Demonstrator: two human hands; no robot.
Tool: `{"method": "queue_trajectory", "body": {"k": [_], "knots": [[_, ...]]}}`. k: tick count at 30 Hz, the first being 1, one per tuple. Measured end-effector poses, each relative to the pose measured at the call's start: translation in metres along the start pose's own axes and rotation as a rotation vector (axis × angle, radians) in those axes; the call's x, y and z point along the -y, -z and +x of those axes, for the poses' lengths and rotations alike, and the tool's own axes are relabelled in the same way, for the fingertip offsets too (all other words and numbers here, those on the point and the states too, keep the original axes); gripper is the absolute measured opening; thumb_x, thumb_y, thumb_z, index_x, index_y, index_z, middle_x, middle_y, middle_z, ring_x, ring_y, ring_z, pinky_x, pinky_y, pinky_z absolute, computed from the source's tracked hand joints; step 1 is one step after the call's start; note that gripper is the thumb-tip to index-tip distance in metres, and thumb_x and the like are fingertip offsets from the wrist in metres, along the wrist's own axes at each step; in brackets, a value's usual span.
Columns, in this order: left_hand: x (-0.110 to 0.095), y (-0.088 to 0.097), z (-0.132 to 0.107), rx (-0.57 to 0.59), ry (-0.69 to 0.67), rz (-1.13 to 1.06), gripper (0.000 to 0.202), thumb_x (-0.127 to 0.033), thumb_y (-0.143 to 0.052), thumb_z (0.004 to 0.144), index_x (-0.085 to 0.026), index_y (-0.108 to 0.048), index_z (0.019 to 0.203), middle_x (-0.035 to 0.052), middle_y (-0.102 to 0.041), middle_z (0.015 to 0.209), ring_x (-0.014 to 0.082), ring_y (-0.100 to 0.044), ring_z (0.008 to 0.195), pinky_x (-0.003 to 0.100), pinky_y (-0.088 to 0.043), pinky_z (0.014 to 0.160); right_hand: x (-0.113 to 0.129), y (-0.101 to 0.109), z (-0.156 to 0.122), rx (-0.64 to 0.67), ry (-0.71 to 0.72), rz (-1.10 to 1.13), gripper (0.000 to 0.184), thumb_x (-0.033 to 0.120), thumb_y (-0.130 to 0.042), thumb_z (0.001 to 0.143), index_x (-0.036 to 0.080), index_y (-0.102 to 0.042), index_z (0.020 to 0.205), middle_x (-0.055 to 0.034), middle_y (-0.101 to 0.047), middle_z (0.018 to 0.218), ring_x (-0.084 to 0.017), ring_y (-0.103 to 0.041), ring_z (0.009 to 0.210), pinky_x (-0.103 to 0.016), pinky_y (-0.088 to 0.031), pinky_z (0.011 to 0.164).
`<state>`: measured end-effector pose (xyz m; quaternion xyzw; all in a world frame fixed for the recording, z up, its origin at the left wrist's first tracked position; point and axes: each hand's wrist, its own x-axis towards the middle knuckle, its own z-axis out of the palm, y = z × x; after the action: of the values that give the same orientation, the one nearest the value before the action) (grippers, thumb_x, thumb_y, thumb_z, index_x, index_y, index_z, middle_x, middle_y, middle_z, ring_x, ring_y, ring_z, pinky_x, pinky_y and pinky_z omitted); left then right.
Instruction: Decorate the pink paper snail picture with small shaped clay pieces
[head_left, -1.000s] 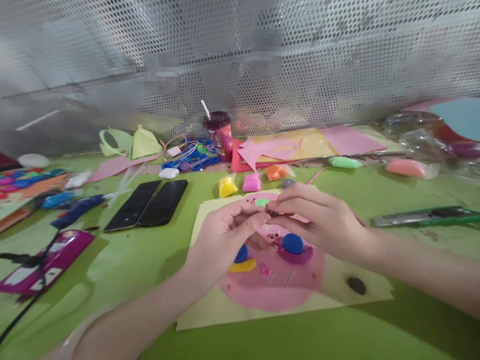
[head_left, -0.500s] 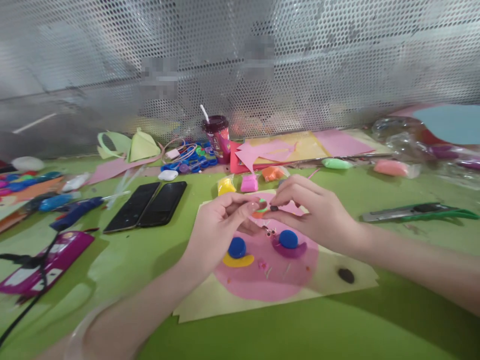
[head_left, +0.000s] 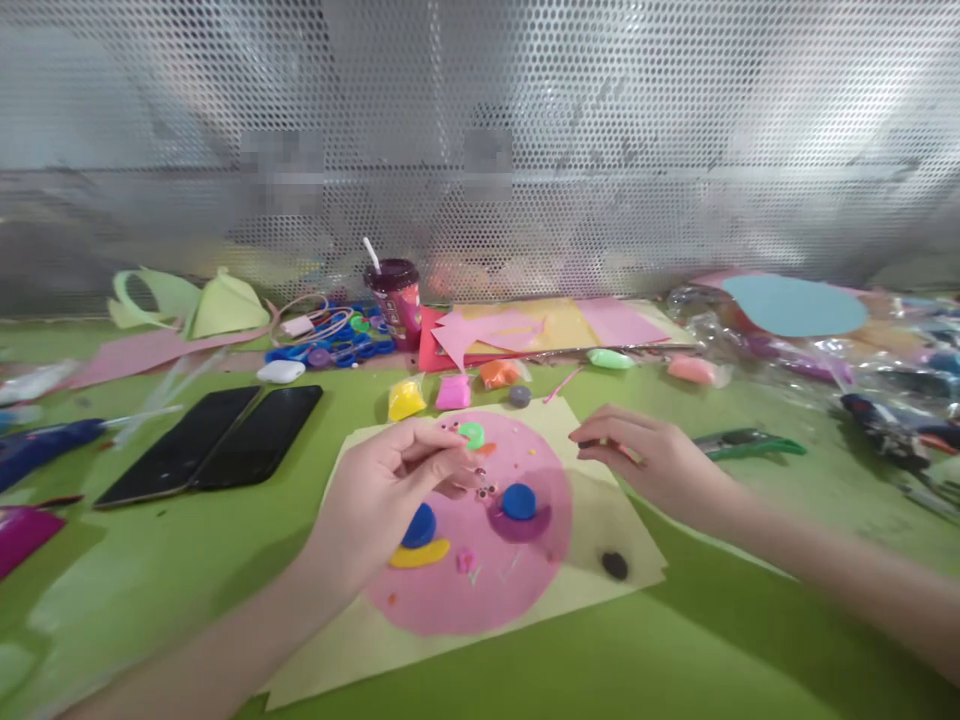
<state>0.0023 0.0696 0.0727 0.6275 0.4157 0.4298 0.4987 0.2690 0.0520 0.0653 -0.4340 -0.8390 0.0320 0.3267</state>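
My right hand (head_left: 645,450) pinches a small dark lump of clay (head_left: 586,443) over the right edge of the yellow paper (head_left: 592,500). Over the left part of the pink paper circle (head_left: 480,600) hovers my left hand (head_left: 405,475), thumb and fingers pressed together; what they hold, if anything, I cannot make out. On the circle lie a blue disc (head_left: 519,502) over a purple curved piece (head_left: 541,528), another blue disc (head_left: 420,526) above a yellow strip (head_left: 421,554), a green ring-like piece (head_left: 472,435) and a pink flower (head_left: 466,560). A dark oval piece (head_left: 615,566) rests at the paper's right.
Behind the paper are yellow (head_left: 406,399), pink (head_left: 453,392) and orange (head_left: 501,374) clay packs and a drink cup (head_left: 397,305). Two black phones (head_left: 259,435) lie left. A green-handled cutter (head_left: 757,443) and pliers (head_left: 885,430) lie right.
My right hand has moved away to the right with the dark clay, parting from my left hand. The view has shifted right.
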Motion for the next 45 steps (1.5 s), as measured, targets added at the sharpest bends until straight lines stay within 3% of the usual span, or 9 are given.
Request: {"method": "queue_trajectory", "body": {"k": [4,8,13,15,20,29,35,40,45], "knots": [[0.0,-0.004,-0.005,-0.084,-0.028,0.097,0.01,-0.028,-0.064,0.087,-0.024,-0.068,0.079,-0.0044,-0.073,0.076,0.0105,-0.069,0.067,0.015,-0.053,0.067,-0.012,-0.005,-0.011,0.035,-0.091,-0.009,0.022,0.017,-0.043,0.092,0.021,-0.064,0.087,-0.0061,-0.07,0.087,-0.019,-0.068,0.079,-0.032,-0.057,0.071],[0.0,0.0,-0.009,0.011,-0.063,0.172,0.016,-0.025,-0.064,0.083,-0.027,-0.067,0.068,-0.0065,-0.07,0.065,0.0102,-0.066,0.06,0.015,-0.05,0.059,-0.015,-0.011,-0.011,0.08,-0.118,0.029,0.017,0.022,-0.048,0.09,0.021,-0.063,0.083,-0.0039,-0.068,0.081,-0.017,-0.066,0.072,-0.032,-0.057,0.072],[0.007,0.01,-0.014,0.244,-0.394,0.393,0.019,-0.029,-0.057,0.092,-0.029,-0.064,0.074,-0.0113,-0.066,0.061,0.0047,-0.057,0.045,0.012,-0.048,0.059,-0.019,-0.01,-0.017,0.073,-0.163,0.051,0.019,0.034,-0.055,0.09,0.021,-0.059,0.077,-0.0007,-0.06,0.069,-0.013,-0.056,0.054,-0.028,-0.052,0.057],[0.011,0.011,-0.016,0.234,-0.456,0.455,0.013,-0.028,-0.057,0.094,-0.032,-0.064,0.084,-0.0125,-0.069,0.069,0.0046,-0.061,0.05,0.012,-0.05,0.066,-0.021,-0.009,-0.021,0.076,-0.168,0.064,0.022,0.037,-0.057,0.089,0.021,-0.057,0.074,0.0007,-0.057,0.065,-0.012,-0.052,0.051,-0.026,-0.047,0.05],[0.019,0.007,-0.018,0.078,-0.437,0.518,0.01,-0.033,-0.061,0.092,-0.04,-0.066,0.095,-0.0132,-0.073,0.092,0.0077,-0.07,0.074,0.009,-0.051,0.064,-0.022,-0.003,-0.028,0.097,-0.208,0.077,0.013,0.032,-0.057,0.089,0.023,-0.06,0.08,-0.0011,-0.062,0.073,-0.014,-0.057,0.057,-0.027,-0.047,0.052],[0.029,0.012,-0.021,0.296,-0.508,0.644,0.037,-0.026,-0.045,0.098,-0.044,-0.047,0.13,-0.0111,-0.07,0.108,0.0071,-0.069,0.084,0.01,-0.048,0.086,-0.015,0.004,-0.024,0.199,-0.223,0.053,0.025,0.026,-0.039,0.097,0.022,-0.063,0.091,-0.0055,-0.068,0.088,-0.019,-0.066,0.075,-0.031,-0.053,0.064],[0.026,0.011,-0.03,0.31,-0.624,0.767,0.019,-0.034,-0.045,0.1,-0.038,-0.05,0.118,-0.0111,-0.072,0.096,0.0086,-0.07,0.083,0.012,-0.046,0.087,-0.016,0.002,-0.028,0.21,-0.186,0.026,0.015,0.024,-0.053,0.09,0.023,-0.058,0.077,0.0001,-0.063,0.073,-0.015,-0.06,0.056,-0.026,-0.048,0.052],[0.019,0.006,-0.028,0.301,-0.668,0.757,0.011,-0.039,-0.045,0.1,-0.035,-0.052,0.108,-0.0117,-0.072,0.081,0.0081,-0.068,0.064,0.012,-0.047,0.07,-0.014,0.005,-0.026,0.249,-0.063,0.001,0.026,0.015,-0.038,0.096,0.02,-0.063,0.089,-0.0055,-0.067,0.088,-0.017,-0.066,0.076,-0.028,-0.053,0.066],[0.019,0.004,-0.029,0.334,-0.636,0.723,0.012,-0.037,-0.054,0.096,-0.036,-0.055,0.108,-0.0116,-0.071,0.079,0.0098,-0.066,0.063,0.015,-0.047,0.069,-0.014,0.004,-0.029,0.286,0.014,-0.062,0.035,0.026,-0.037,0.102,0.019,-0.067,0.086,-0.0069,-0.062,0.086,-0.017,-0.063,0.072,-0.03,-0.051,0.065]]}}
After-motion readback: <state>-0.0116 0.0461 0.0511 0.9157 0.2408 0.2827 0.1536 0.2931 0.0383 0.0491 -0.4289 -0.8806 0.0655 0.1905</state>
